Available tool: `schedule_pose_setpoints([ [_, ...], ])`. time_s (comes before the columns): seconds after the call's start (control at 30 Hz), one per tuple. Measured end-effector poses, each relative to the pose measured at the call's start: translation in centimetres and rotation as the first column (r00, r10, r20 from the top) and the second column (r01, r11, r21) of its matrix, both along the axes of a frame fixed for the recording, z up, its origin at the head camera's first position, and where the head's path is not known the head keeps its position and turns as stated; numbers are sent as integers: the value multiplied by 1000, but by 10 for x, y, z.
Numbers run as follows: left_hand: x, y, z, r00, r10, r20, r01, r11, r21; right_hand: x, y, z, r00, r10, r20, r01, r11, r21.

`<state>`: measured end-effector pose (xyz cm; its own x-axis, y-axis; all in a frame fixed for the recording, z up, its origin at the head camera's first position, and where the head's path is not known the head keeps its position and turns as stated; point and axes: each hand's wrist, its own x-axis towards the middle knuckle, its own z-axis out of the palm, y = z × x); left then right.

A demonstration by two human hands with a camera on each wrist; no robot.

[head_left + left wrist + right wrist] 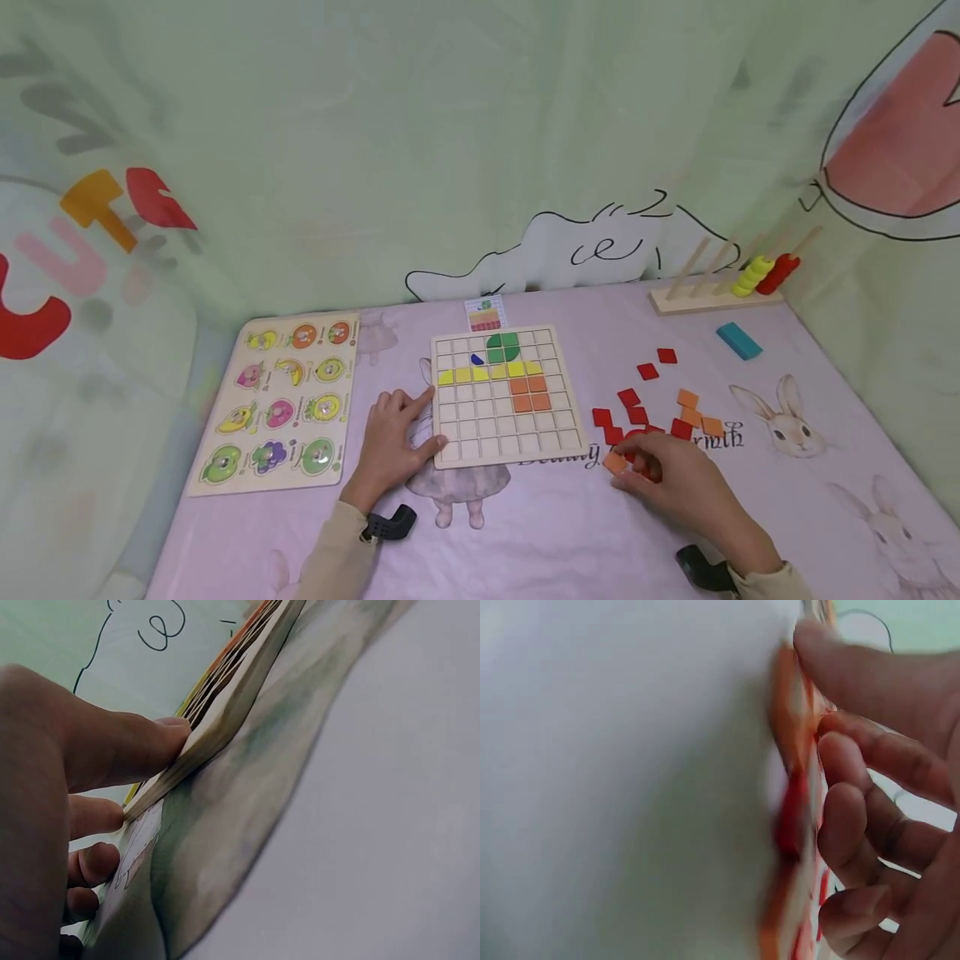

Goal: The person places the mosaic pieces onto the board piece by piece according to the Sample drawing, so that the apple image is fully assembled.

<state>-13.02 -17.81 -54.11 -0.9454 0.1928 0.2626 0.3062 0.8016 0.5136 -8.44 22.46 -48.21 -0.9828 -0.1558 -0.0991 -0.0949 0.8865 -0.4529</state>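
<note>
My left hand (392,440) rests at the left side of the square wooden grid board (476,433), thumb (146,746) on its near corner and index finger against its edge. On the board lie green quarter-round pieces (501,347), a row of yellow tiles (480,374), a block of orange tiles (530,393) and a small blue piece (477,359). To the right of the board, my right hand (675,479) pinches an orange square tile (615,462) by its side, low over the cloth. Loose red tiles (637,416) and orange tiles (691,416) lie just beyond that hand, some hidden behind it.
A fruit puzzle board (281,400) lies at the left. Behind the grid board is a small pattern card (486,313). At the back right stand a peg rack (682,300) with yellow and red beads and a teal block (738,341). A printed cloth covers the table.
</note>
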Motion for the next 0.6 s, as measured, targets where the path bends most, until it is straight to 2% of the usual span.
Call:
schedule_pose_setpoints([
  [0.17, 0, -1, 1, 1000, -2, 1, 2, 1000, 7, -4, -11, 2, 1000, 12, -10, -12, 999, 39],
  [0.27, 0, -1, 2, 1000, 1, -1, -1, 1000, 8, -7, -12, 5, 1000, 13, 11, -13, 1000, 23],
  [0.43, 0, 0, 2, 1000, -1, 8, 1, 1000, 14, -12, -16, 9, 998, 18, 55, -13, 996, -90],
  [0.6, 0, -1, 1, 1000, -4, 10, 4, 1000, 18, -25, -24, 15, 998, 58, -16, -60, 975, -215],
])
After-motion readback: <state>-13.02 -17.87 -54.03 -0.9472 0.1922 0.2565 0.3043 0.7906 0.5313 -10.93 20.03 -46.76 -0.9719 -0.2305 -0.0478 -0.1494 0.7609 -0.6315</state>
